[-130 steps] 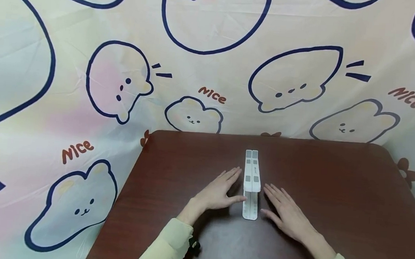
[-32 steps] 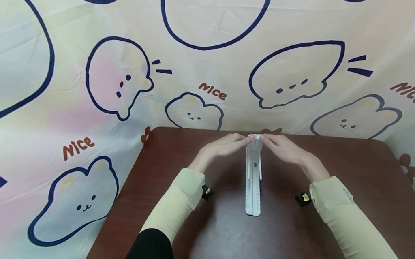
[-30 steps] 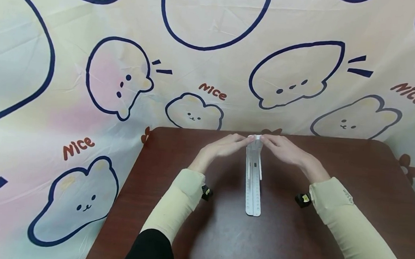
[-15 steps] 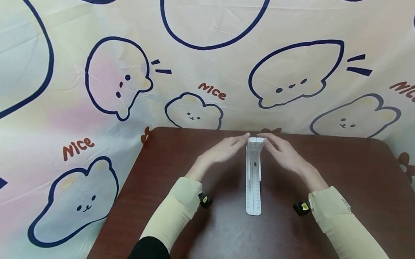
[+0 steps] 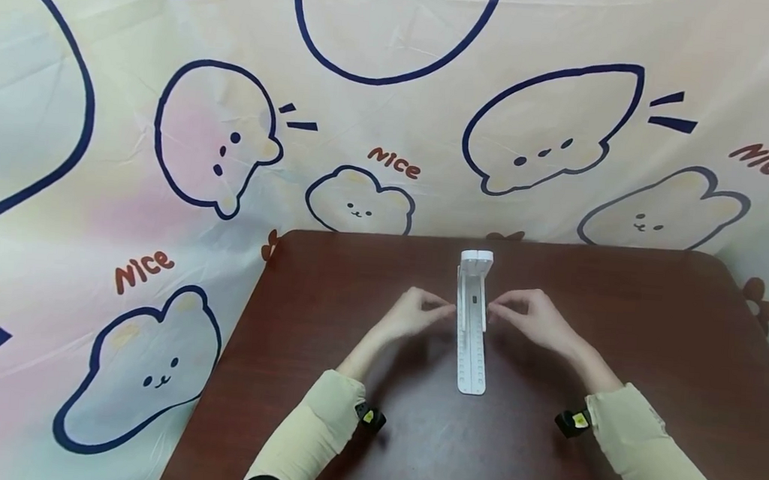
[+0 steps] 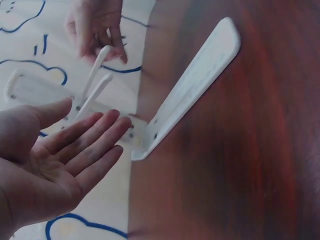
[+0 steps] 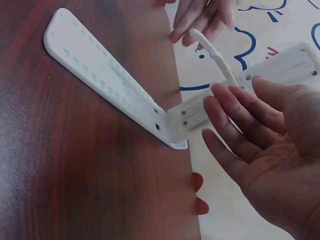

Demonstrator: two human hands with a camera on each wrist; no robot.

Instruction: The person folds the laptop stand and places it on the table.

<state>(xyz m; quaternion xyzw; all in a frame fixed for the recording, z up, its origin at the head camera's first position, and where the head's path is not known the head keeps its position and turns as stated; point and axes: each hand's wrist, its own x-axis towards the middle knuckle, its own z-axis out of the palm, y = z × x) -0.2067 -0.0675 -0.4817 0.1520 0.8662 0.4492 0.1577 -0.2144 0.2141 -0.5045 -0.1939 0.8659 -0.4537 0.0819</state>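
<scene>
A white folding stand (image 5: 472, 337) is on the brown table, its long base pointing toward me and its back part upright at the far end. Two thin side arms, such as the one (image 7: 215, 55) in the right wrist view, jut from the upright part. My left hand (image 5: 409, 316) is just left of the stand, thumb and fingertips close by the left arm. On the other side my right hand (image 5: 535, 323) mirrors it by the right arm. Both wrist views show relaxed, nearly straight fingers; whether they touch the arms is unclear.
The dark wooden table (image 5: 619, 364) reaches back to a cloth backdrop (image 5: 394, 120) printed with cartoon animals. Black wrist cameras (image 5: 369, 417) are strapped at both cuffs.
Both hands have come down from the stand's top to its sides, nearer me. Compared with over four seconds ago, the stand's upper part has been raised upright and back, exposing the base.
</scene>
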